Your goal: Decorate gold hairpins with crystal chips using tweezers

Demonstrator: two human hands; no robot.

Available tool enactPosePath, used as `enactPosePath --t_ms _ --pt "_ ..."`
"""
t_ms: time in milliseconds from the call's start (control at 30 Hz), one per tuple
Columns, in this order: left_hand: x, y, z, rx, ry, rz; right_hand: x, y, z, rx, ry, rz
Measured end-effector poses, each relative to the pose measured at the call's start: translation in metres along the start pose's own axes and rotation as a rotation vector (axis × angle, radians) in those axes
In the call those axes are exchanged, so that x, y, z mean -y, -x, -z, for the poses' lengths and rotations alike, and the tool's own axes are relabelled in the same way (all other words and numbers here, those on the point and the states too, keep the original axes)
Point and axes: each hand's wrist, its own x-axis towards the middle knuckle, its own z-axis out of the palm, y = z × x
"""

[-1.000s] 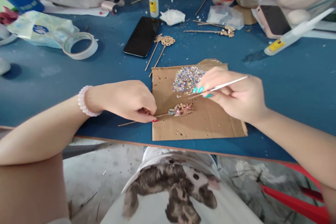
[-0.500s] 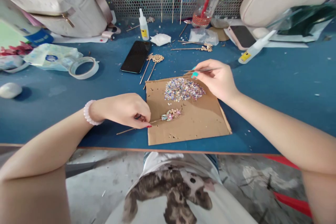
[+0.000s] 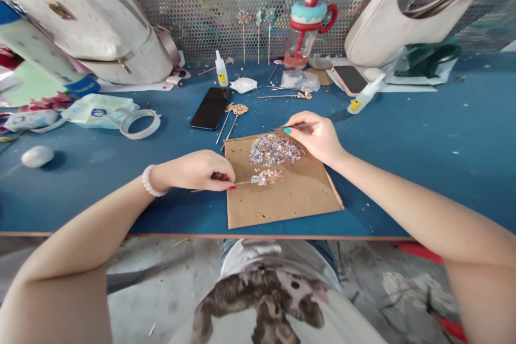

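Note:
My left hand (image 3: 201, 170) pinches the thin stem of a hairpin (image 3: 266, 177), whose pastel, gem-covered head lies over a piece of brown cardboard (image 3: 290, 207). Closed around a pair of fine metal tweezers (image 3: 296, 126), my right hand (image 3: 318, 137) hovers at the cardboard's far right corner. The tweezers' tips point left, just beyond a heap of small sparkling rhinestones (image 3: 276, 150). Whether the tips grip a stone is too small to tell.
Behind the cardboard lie gold hairpins (image 3: 239, 109), a black phone (image 3: 210, 108) and a roll of tape (image 3: 140, 124). Glue bottles stand at the back (image 3: 221, 70) and lie at right (image 3: 366, 94). A cup (image 3: 300, 37) stands by the mesh wall, between bags.
The camera view has tilted up, showing more of the wall. My left hand has turned the hairpin slightly and brought it nearer the rhinestones. My right hand still holds the tweezers.

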Motion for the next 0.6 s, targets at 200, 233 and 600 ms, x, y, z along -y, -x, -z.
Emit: enactPosePath --t_ms 200,233,600 --pt "0.013 -0.001 0.004 -0.278 -0.060 0.213 -0.004 -0.001 0.000 -0.022 -0.019 -0.012" --pt "0.016 -0.001 0.005 -0.335 -0.072 0.260 -0.004 -0.001 0.000 -0.021 -0.021 -0.020" --pt "0.039 0.000 0.012 -0.533 -0.251 0.586 -0.002 0.000 0.000 -0.014 -0.030 -0.058"
